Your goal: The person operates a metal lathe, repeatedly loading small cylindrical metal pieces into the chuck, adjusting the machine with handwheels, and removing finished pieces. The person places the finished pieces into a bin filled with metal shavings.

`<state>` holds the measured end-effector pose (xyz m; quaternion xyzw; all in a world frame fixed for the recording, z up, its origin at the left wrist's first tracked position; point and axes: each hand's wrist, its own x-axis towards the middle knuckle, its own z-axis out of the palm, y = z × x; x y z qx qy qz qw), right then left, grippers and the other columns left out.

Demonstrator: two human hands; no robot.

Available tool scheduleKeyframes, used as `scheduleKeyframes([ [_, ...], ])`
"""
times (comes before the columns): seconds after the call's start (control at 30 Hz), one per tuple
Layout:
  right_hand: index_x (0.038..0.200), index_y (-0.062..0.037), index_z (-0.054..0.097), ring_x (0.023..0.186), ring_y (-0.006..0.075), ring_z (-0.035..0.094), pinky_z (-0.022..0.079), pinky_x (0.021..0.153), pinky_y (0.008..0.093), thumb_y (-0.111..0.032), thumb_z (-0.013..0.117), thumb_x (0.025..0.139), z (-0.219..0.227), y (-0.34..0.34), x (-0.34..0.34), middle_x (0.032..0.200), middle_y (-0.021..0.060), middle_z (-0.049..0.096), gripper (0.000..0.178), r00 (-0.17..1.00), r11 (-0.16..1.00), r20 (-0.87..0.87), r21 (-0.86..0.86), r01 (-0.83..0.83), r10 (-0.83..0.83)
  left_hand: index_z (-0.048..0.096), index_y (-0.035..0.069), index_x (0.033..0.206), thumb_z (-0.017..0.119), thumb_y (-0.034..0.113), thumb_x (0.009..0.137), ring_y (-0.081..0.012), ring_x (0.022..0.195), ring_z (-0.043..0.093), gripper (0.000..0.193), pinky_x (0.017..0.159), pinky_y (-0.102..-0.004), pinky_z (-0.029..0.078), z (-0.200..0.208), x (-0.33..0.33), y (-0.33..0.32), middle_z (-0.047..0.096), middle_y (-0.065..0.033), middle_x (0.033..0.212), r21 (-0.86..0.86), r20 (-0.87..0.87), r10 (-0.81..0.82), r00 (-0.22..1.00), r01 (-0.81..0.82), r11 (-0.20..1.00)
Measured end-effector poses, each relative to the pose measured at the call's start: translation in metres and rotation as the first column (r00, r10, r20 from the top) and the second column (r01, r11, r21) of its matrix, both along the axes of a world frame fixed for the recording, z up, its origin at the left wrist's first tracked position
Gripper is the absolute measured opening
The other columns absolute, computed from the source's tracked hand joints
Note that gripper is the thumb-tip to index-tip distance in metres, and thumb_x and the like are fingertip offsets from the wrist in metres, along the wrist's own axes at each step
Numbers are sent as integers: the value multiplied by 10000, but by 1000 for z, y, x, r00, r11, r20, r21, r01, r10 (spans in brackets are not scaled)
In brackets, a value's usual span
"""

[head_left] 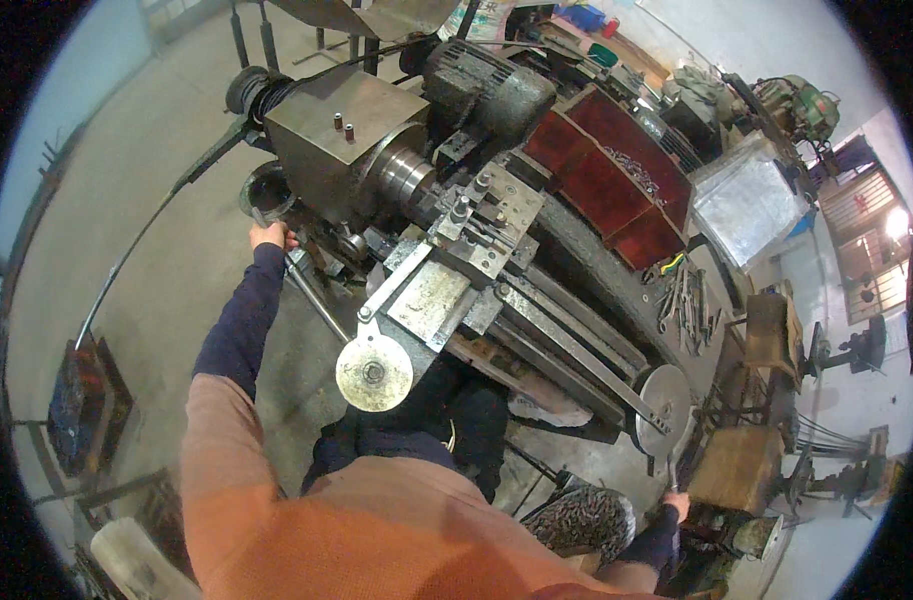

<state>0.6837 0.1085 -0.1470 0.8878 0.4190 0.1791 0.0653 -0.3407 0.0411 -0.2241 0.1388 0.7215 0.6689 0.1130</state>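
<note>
Basically 2 bare hands in view, both closed. Left hand [270, 236] is wrapped around 1 metal lever [318, 300], on the near left side of the lathe, below the headstock box [336, 100]; 1 dark round cup [267, 188] sits just above the knuckles. Right hand [679, 502] is gripping 1 slim handle [673, 474] at the lathe's right end, right by the lower edge of a disc; exact finger wrap too small to tell.

Counts: 2 metal discs, the left disc [374, 372] in front of the carriage and the right disc [662, 408] at the end of the bed. 2 small pegs [349, 132] upright on the headstock box. 1 bright spindle [404, 174], 1 finned motor [488, 88] behind it. 1 red-brown divided tray [561, 140] behind the carriage, small metal bits inside. Several wrenches [688, 305] right of the tray, overlapping, can't get an exact number. 1 container [627, 508] heaped with dark metal pieces, left of the right hand.
</note>
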Motion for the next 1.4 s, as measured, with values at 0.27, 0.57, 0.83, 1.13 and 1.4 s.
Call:
scheduleKeyframes([
  [0.27,889,-9,661,884,360,618,480,766,432,-307,630,661,44,-86,-138,933,199,644,376,939,975,-262,-60,216,-224,432,-116,879,546,7,712,-238,433,579,237,381,-326,468,14,2,0,601,-183,637,-41,328,90,940,-81,996],
  [0.57,961,28,608,957,366,585,446,831,444,-340,609,686,46,-108,-155,1013,225,613,459,895,966,-365,-89,242,-258,434,-128,862,543,-5,711,-245,424,574,223,389,-332,480,34,21,13,595,-187,631,-53,290,117,950,-106,993],
  [0.83,905,-72,656,930,318,614,485,777,417,-356,681,659,33,-23,-39,1004,135,640,377,955,963,-253,-255,88,-154,474,-131,808,536,-11,697,-244,427,579,175,405,-342,502,6,-21,-3,600,-195,638,-187,35,12,999,-6,982],
  [1.13,1013,-163,608,1002,271,577,442,846,402,-334,567,777,50,45,-55,1066,68,619,295,985,975,-57,-159,153,-164,484,-109,868,580,29,733,-261,431,575,216,409,-353,513,31,16,-1,584,-193,644,-64,313,43,949,-25,998],
  [1.4,1282,-79,446,1154,351,459,383,949,382,-112,711,597,-7,-65,-160,1246,164,504,736,837,932,-488,356,-68,248,514,-34,1089,651,354,757,-284,786,609,529,650,-346,486,-35,-81,-66,608,-197,930,-522,-99,-213,972,131,843],
])
